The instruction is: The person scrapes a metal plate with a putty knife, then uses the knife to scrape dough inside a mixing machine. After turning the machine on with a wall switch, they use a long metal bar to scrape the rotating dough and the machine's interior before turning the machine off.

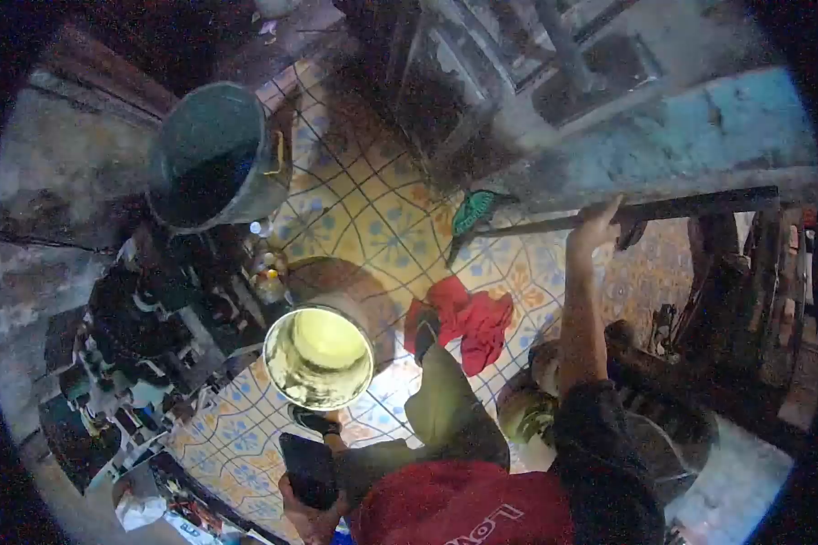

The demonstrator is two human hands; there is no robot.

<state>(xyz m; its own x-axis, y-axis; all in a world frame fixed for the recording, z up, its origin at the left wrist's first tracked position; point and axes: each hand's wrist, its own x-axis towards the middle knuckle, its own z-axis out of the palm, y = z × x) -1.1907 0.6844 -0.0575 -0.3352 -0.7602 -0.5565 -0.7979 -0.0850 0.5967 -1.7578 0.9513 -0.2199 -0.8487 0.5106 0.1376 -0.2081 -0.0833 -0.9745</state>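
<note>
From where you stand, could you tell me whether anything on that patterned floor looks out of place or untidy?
Yes. A red cloth lies crumpled on the tiled floor beside the open shiny can, looking dropped rather than put away. Cluttered items crowd the floor's left edge. The right hand grips a dark bar; the left hand holds a phone.

A single head-worn fisheye camera looks steeply down from well above a patterned tiled floor [373, 209]; the dark, rounded edges possibly hide the scene's outer parts.
</note>
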